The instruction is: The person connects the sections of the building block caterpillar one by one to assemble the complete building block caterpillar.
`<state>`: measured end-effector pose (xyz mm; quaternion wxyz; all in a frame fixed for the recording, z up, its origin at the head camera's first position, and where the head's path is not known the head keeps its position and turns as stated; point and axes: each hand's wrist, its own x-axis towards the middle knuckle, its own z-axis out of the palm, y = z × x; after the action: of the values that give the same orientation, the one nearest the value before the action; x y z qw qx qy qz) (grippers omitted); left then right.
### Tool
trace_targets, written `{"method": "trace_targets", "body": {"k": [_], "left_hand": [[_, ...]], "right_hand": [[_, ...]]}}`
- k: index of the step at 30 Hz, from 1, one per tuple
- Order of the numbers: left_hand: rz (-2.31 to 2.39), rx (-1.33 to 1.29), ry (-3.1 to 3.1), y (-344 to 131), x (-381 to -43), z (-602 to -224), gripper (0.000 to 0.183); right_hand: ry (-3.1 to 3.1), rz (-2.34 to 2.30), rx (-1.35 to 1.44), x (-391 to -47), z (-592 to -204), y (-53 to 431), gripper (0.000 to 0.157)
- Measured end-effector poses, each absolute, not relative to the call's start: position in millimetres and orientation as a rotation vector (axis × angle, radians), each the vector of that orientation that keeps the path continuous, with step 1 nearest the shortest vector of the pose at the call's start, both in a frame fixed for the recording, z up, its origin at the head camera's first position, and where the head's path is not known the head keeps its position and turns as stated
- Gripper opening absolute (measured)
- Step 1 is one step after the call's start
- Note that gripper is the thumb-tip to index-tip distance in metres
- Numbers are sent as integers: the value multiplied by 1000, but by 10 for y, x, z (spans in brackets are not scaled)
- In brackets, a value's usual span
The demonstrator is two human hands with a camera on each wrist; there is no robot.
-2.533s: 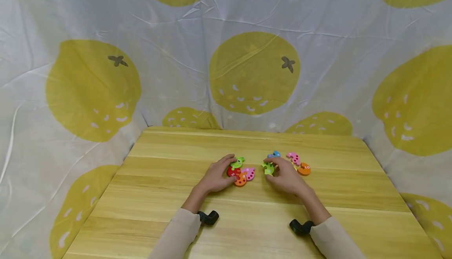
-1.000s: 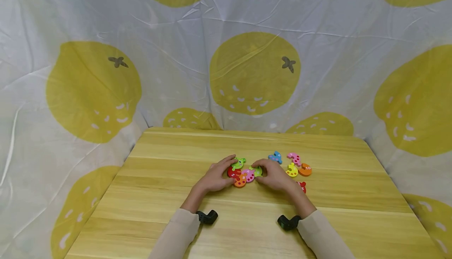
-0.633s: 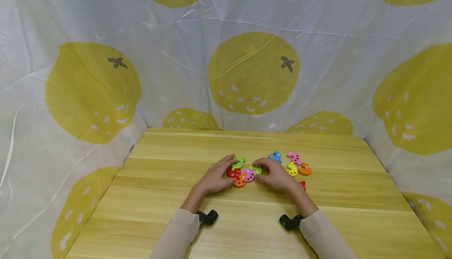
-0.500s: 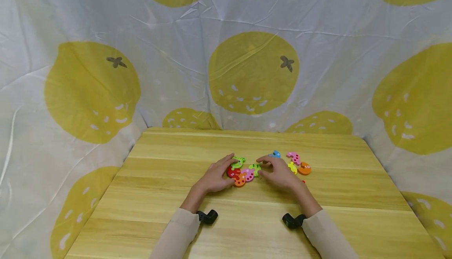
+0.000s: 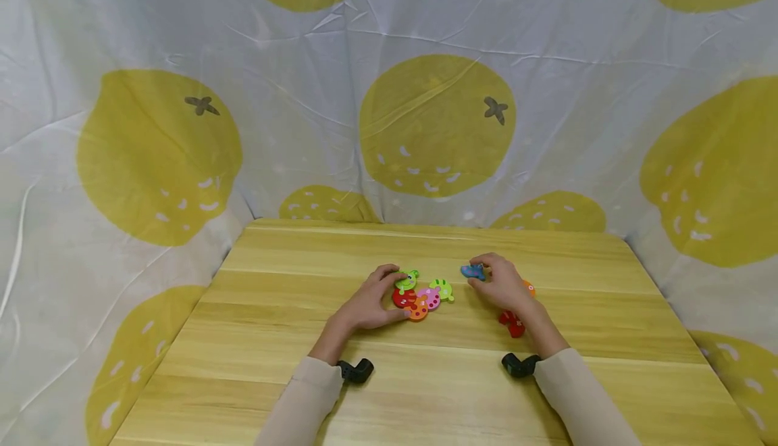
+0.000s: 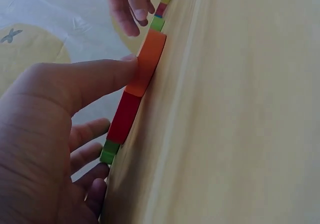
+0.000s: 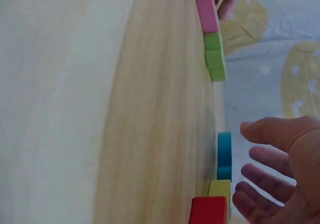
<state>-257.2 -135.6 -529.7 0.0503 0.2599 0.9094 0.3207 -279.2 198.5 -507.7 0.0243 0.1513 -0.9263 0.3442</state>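
In the head view my left hand (image 5: 371,301) holds a row of joined number-puzzle pieces, its thumb against the orange piece (image 6: 151,61) and its fingertips by the green head piece (image 5: 408,280). Between these lies a red piece (image 5: 402,298); a pink piece (image 5: 430,299) and a green striped piece (image 5: 443,289) continue the row to the right. My right hand (image 5: 503,288) is at a blue puzzle piece (image 5: 471,271), thumb and fingers spread. The right wrist view shows a gap between the thumb and the blue piece.
Near my right wrist lies a red piece (image 5: 512,323), and an orange piece (image 5: 531,288) peeks out behind the hand. A yellow piece (image 7: 220,186) shows in the right wrist view. Everything rests on a wooden table (image 5: 425,392) before a lemon-print cloth (image 5: 292,94).
My right hand brought the green striped piece left to the pink one, let it go, then moved right and back to the blue piece. My left hand stayed by the row, which shifted slightly.
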Motion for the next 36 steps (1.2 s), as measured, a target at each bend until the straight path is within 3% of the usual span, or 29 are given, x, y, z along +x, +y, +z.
{"method": "trace_targets", "body": {"k": [9,26,36], "left_hand": [[1027,709,2811,-1318,-2585,-5328,61],[1011,707,2796,-1331,-2578,-5347,59],[1032,687,2800,-1323,-2577,-5333,61]], "right_hand": [[-2952,974,379,-2880,-5109,1955,66],[-2938,968,283,-2905,-5128,1934,44],[-2893,1085,295,-2825,-5105,1975,41]]}}
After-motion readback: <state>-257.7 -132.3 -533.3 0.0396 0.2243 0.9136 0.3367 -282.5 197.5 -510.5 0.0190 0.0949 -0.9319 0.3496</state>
